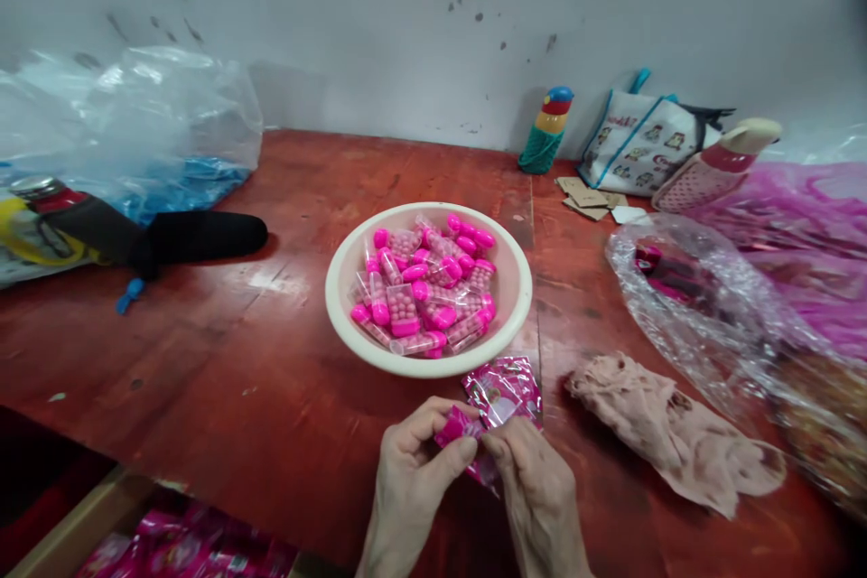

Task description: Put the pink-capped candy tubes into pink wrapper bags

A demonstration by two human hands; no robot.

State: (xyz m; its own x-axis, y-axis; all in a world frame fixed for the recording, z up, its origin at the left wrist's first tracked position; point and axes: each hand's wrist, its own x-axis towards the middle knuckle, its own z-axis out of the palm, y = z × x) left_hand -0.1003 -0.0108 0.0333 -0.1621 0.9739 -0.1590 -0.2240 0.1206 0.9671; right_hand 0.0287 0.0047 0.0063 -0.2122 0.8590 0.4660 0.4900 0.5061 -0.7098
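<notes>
Left hand (416, 470), right hand (540, 474) — each grip pinched on the same pink packet (455, 426), cream bowl (425, 368) of tubes (405, 307) beyond

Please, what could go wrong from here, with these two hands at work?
The pink packet pinched between the left hand and right hand might slip or crease. A bump against the basin could jostle its loosely piled, pink-capped containers. The other packets, lying between the basin and the right hand, might get pushed aside.
</notes>
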